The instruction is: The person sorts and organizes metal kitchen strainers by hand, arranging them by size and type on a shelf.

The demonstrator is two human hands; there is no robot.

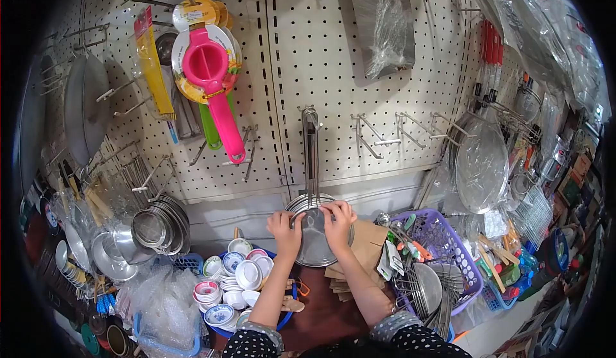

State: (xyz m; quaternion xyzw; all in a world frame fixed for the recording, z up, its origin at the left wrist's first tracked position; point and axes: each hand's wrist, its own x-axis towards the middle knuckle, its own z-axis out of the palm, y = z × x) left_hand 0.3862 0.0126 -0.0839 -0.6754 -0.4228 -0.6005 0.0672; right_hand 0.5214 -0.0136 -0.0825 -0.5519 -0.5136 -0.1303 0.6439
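- Both hands work at the upper rim of the strainers: the left hand (284, 233) has its thumb and fingers bent together on the left side of the rim, the right hand (338, 225) does likewise on the right side. Each grip looks closed on the rim, though the fingers hide whether it takes only the front strainer or several.
- The strainers (316, 245) hang in a nested stack below the pegboard (385, 95), bowls down, with their long handles (312, 159) running straight up to a hook. Hanging by the handle ends probably keeps them lined up and leaves the round rims within reach.
- With a hand on either side of the handles, the hold is balanced; it seems meant to steady the round part and stop it swinging or turning.
- Both forearms reach up over the brown counter (307, 326), leaving the front of the mesh in view between the hands.
- Left of the arms, small dishes (248, 274) sit stacked in a blue basin, likely grouped to save room.
- Just right of the strainers lies brown card (364, 245), and beyond it a purple basket (475, 269) holds metal utensils, perhaps to keep their loose handles together.
- A pink squeezer (222, 122) hangs higher, to the left, apart from both hands.
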